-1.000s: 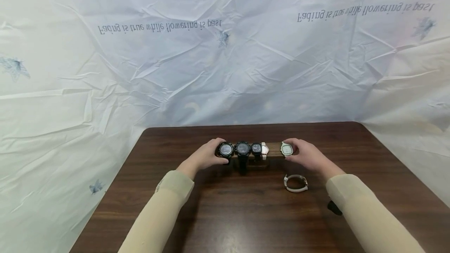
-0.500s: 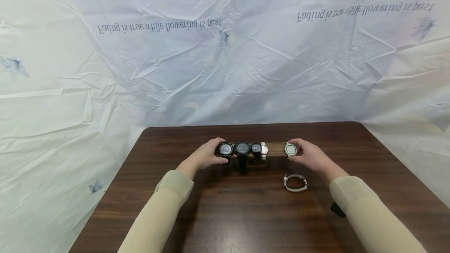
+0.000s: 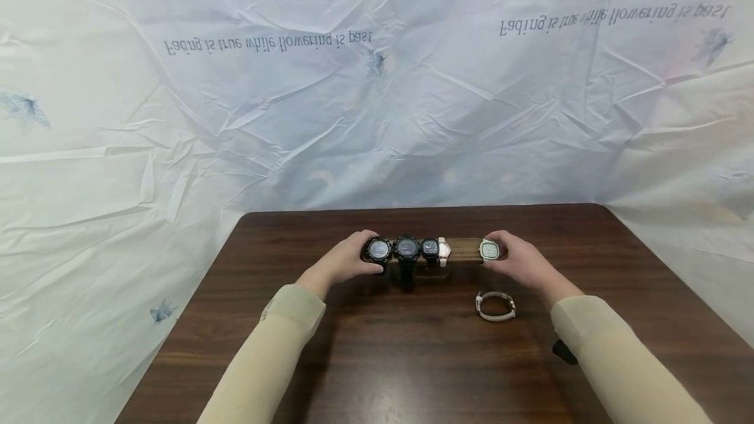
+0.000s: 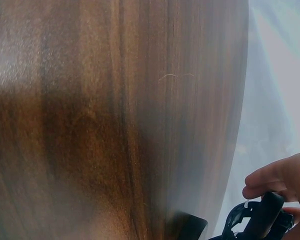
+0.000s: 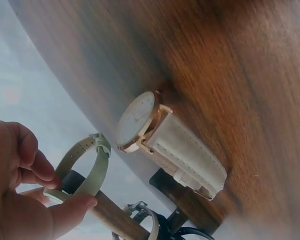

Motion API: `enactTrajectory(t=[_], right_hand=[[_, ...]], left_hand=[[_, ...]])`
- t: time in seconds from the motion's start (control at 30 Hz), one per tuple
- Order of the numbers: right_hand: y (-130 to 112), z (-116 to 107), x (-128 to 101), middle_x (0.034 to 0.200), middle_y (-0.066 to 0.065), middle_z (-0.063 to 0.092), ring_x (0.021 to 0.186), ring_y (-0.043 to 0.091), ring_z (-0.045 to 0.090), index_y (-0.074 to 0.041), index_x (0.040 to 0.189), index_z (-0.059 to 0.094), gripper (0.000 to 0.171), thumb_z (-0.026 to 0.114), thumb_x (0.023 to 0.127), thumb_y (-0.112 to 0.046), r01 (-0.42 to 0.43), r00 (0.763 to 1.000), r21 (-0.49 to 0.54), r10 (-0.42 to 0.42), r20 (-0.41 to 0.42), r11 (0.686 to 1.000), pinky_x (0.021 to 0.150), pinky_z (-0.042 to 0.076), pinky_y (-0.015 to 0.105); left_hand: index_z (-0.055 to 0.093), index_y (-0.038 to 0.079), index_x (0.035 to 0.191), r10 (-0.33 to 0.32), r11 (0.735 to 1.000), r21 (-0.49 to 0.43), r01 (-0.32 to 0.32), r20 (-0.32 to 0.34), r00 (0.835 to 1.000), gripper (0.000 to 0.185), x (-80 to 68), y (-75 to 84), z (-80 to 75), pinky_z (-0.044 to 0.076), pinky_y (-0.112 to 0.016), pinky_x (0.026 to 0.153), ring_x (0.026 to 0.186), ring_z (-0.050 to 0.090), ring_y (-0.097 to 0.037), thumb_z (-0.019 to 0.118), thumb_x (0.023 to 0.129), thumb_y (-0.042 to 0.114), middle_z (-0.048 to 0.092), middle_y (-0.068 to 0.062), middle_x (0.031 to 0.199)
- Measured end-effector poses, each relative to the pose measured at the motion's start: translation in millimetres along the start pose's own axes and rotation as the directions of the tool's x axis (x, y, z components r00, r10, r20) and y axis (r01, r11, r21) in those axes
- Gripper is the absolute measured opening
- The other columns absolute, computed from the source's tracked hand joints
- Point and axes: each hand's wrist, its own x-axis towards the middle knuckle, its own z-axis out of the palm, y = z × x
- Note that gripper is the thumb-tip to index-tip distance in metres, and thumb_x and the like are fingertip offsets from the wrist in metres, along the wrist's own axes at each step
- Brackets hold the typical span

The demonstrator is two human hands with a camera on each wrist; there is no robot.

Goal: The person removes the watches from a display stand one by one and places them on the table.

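A white-strapped watch (image 3: 495, 306) lies on the dark wooden table (image 3: 412, 358), before a crinkled backdrop (image 3: 377, 97).

On the crumpled pale blue fabric backdrop (image 3: 377, 116) the mirrored line "Fading is true while flowering is past" is printed twice, at the left and at the right.

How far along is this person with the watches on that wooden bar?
Four watches sit packed at the left end of the wooden bar, where the left hand grips the outermost black watch. The right hand pinches the pale green watch at the bar's right end. One white-strapped watch lies loose on the table, untouched. Which way the watches are going I cannot tell.
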Motion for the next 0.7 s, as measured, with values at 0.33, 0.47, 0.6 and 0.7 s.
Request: enactTrajectory(t=[0.33, 0.47, 0.6, 0.7], right_hand=[[3.2, 0.0, -9.1, 0.086, 0.005, 0.051, 0.072, 0.018, 0.048, -0.009, 0.118, 0.044, 0.049, 0.065, 0.078, -0.027, -0.014, 1.000, 0.013, 0.014, -0.010, 1.000, 0.058, 0.040, 0.030], [4.2, 0.4, -12.8, 0.086, 0.004, 0.051, 0.073, 0.017, 0.048, -0.009, 0.116, 0.045, 0.047, 0.065, 0.078, -0.028, -0.003, 1.000, 0.019, 0.003, -0.005, 1.000, 0.058, 0.040, 0.030], [4.7, -0.8, -16.0, 0.084, 0.004, 0.051, 0.071, 0.017, 0.047, -0.010, 0.115, 0.046, 0.046, 0.065, 0.078, -0.030, 0.007, 1.000, 0.015, -0.007, -0.014, 1.000, 0.057, 0.039, 0.030], [4.3, -3.5, -19.2, 0.083, 0.003, 0.050, 0.070, 0.017, 0.046, -0.011, 0.114, 0.046, 0.046, 0.065, 0.077, -0.031, 0.004, 1.000, 0.002, -0.004, -0.015, 1.000, 0.056, 0.039, 0.030]], left_hand=[[0.038, 0.019, 0.125, -0.013, 1.000, 0.012, 0.013, -0.001, 1.000, 0.064, 0.4, 0.9, 0.9, 0.040, -0.035, 0.081, 0.102, 0.045, -0.013, 0.066, 0.072, 0.042, 0.044, 0.000, 0.117], [0.039, 0.018, 0.124, -0.013, 1.000, 0.017, 0.013, -0.001, 1.000, 0.062, 0.1, 1.6, 0.8, 0.039, -0.035, 0.081, 0.102, 0.045, -0.013, 0.066, 0.073, 0.041, 0.044, 0.000, 0.117], [0.039, 0.019, 0.124, -0.015, 1.000, 0.017, 0.015, -0.004, 1.000, 0.062, -0.2, 1.9, 0.7, 0.039, -0.035, 0.081, 0.101, 0.045, -0.013, 0.067, 0.073, 0.040, 0.044, 0.000, 0.117], [0.039, 0.019, 0.124, -0.016, 1.000, 0.015, 0.016, -0.005, 1.000, 0.062, -0.2, 1.7, 0.6, 0.039, -0.035, 0.081, 0.101, 0.046, -0.012, 0.067, 0.073, 0.039, 0.044, 0.001, 0.117]])
